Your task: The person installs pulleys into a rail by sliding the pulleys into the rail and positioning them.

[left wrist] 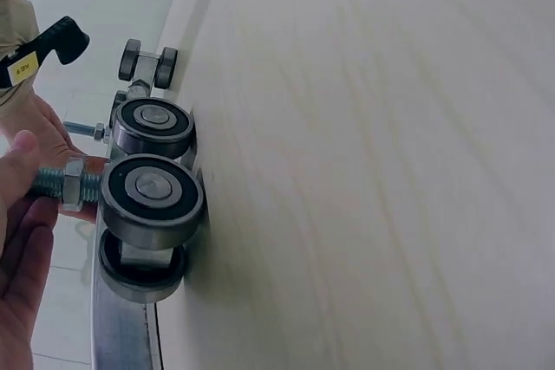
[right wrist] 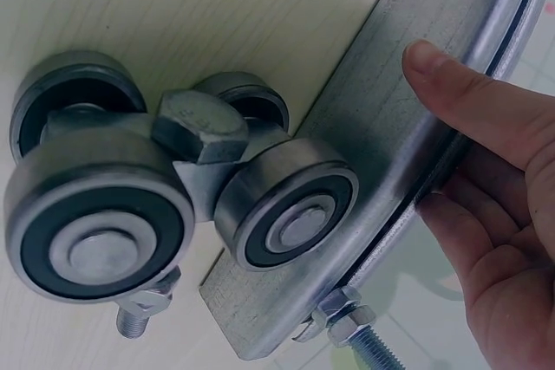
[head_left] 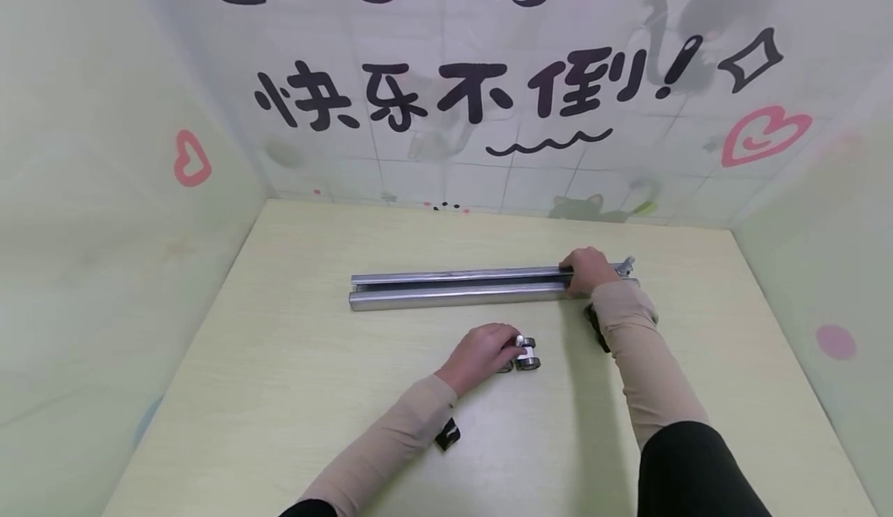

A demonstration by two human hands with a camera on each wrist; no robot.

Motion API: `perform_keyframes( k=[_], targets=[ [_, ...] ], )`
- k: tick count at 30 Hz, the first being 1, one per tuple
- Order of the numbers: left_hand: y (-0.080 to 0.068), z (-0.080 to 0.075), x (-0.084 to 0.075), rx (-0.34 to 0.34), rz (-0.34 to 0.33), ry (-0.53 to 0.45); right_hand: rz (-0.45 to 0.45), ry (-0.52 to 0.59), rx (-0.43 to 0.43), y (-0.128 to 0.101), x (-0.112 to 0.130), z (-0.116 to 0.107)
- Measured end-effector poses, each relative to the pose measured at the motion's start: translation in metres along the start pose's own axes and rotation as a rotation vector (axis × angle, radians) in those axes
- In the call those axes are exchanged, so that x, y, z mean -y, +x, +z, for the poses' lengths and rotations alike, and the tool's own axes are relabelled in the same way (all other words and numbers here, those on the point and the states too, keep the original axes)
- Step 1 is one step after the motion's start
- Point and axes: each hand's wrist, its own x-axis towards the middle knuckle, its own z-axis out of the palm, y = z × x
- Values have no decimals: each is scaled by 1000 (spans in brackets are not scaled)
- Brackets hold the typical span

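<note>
Two hands on rail hardware
Left hand [head_left: 481, 356] pinches a roller [head_left: 525, 353] by its bolt; right hand [head_left: 589, 269] grips the metal rail [head_left: 453, 287] near its end on the surface [head_left: 279, 393].

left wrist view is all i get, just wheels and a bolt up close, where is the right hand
observer: The right hand holds the right end of the metal track, fingers over its edge.
operator: track flat or lifted
observer: It lies flat across the table, beyond the left hand, which holds the roller.
operator: anything else at that end
observer: A second roller sits on the table right by the track's end.
</note>
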Motion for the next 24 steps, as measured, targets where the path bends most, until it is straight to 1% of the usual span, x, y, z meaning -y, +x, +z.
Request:
perform_keyframes(
  k=[4,9,13,17,21,24],
  targets=[
    [-3,0,-1,-30,20,-10,-4,-5,0,-1,-1,1],
    [-6,-4,0,-78,8,13,-18,-4,-4,1,-2,3],
    [-10,-10,5,-109,-30,29,-31,-1,-11,3,-4,5],
    [-16,-19,11,-142,-72,13,-29,16,-2,4,-5,5],
    [-23,-31,18,-166,-141,-1,-18,22,7,5,-6,5],
    [-28,-38,23,-170,-198,5,-17,11,9,5,-8,5]
  ],
)
